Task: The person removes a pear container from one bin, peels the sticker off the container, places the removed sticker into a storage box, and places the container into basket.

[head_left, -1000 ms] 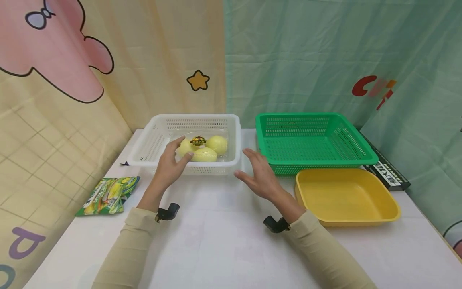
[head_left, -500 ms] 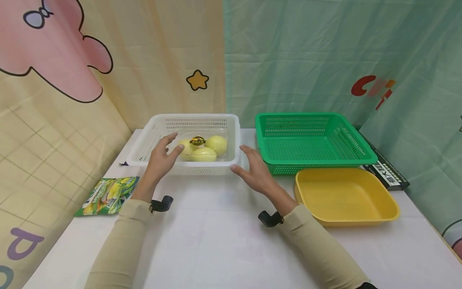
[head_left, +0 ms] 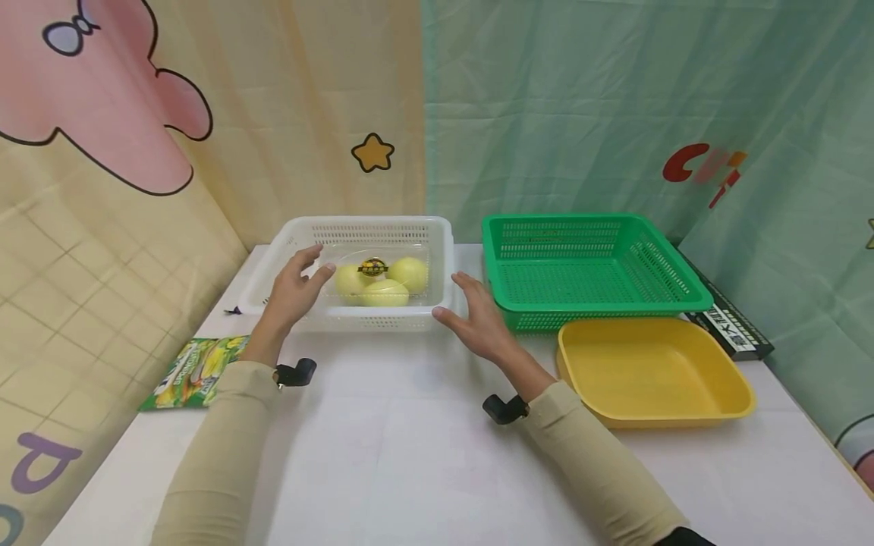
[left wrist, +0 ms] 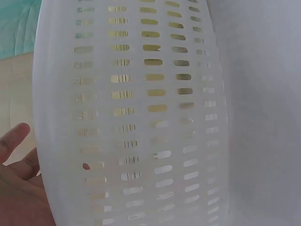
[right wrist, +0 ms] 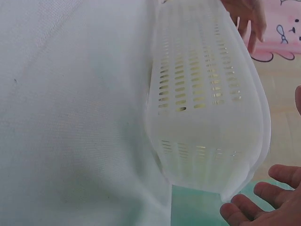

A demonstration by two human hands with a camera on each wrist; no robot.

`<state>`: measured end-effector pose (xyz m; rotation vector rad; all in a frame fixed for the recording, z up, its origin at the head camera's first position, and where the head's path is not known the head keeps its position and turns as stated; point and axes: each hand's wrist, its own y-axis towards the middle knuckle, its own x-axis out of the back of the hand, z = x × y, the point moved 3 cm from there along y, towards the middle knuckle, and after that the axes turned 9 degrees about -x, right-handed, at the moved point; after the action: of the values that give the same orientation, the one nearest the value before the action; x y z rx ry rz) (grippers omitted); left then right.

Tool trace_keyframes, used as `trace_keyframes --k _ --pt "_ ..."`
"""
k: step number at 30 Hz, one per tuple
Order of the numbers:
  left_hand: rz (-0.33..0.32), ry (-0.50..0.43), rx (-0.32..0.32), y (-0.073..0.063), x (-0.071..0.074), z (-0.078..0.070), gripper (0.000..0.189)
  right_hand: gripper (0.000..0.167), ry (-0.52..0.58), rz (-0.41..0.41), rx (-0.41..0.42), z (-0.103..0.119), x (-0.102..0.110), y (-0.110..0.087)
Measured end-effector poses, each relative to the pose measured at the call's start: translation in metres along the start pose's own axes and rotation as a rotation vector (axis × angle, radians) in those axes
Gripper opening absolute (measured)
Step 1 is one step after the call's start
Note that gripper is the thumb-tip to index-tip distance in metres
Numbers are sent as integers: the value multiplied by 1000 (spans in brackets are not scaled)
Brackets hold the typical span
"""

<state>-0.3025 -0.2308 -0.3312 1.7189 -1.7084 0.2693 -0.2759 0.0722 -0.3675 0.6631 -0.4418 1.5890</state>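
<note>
A white perforated basket (head_left: 369,310) stands at the back left of the table. Inside it lies a clear plastic box (head_left: 418,297) with 3 round, pale yellow-green fruits (head_left: 408,274) and a black-and-gold label. My left hand (head_left: 290,292) is over the basket's front left part, thumb and fingers spread, with nothing in its grasp; the left wrist view has this hand (left wrist: 21,193) behind the basket's wall. Beside the basket's front right corner is my right hand (head_left: 481,322), fingers apart and holding nothing. Whether its fingertips touch the rim I cannot tell.
To the right is a green perforated basket (head_left: 594,307), with a yellow tray (head_left: 655,371) in front of it. A black box (head_left: 740,334) lies along the right side. A green-and-yellow packet (head_left: 194,371) lies at the left, partly behind my left forearm.
My left hand has moved left, away from the fruit box toward the basket's left side. The right hand has shifted slightly left, closer to the basket's corner. The baskets have stayed put.
</note>
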Motion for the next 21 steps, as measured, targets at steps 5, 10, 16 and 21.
trace_keyframes --k 5,10,16,21 --pt "4 -12 13 5 6 5 64 76 22 18 -30 -3 -3 4" --pt "35 -8 45 9 10 9 66 77 50 29 -41 -5 -7 7" --pt "68 4 66 14 13 13 68 78 77 38 -47 -5 -10 10" --pt "83 -7 68 19 16 18 66 79 106 35 -38 -4 -12 12"
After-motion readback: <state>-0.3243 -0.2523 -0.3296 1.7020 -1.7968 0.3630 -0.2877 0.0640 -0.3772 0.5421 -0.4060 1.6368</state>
